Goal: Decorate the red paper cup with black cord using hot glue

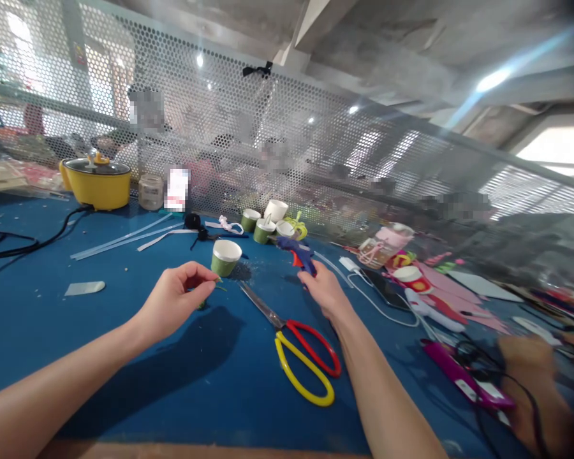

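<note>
Your right hand (326, 288) grips the blue-bodied, orange-triggered plastic glue gun (299, 252), long axis running far-left from that hand; your left hand (172, 301) pinches a small green piece (205, 298) near-left of the gun's nozzle; the red-and-yellow-handled scissors (296, 347) lie between both hands.
</note>
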{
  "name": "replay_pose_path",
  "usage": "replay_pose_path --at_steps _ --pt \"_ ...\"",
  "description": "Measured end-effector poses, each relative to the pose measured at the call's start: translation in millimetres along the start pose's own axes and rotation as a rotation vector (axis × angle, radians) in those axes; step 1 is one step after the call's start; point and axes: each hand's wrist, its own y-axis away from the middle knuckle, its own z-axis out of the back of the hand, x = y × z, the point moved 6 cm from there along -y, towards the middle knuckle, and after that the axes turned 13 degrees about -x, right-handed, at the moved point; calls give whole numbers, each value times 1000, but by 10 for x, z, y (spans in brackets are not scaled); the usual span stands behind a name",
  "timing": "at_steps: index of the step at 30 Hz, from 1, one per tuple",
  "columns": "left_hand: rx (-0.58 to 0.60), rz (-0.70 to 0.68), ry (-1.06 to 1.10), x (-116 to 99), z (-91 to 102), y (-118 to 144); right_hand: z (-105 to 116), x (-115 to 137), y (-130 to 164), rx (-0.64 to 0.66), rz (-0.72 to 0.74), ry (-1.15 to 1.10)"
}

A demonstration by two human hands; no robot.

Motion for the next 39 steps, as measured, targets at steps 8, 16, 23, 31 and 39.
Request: replay_pose_path --at_steps 8,16,23,31,39 --pt "-48 -31 -2 34 41 -44 -11 382 398 275 -52 -632" --pt "-78 74 29 103 49 -96 -137 605 807 601 -44 -787" --pt "-118 -38 -81 108 81 -104 -50 661 953 436 82 -588" --pt "-118 -71 -108 121 71 -101 12 728 992 310 224 -379" --pt "-109 -65 -90 140 71 -99 -8 744 1004 311 264 -346"
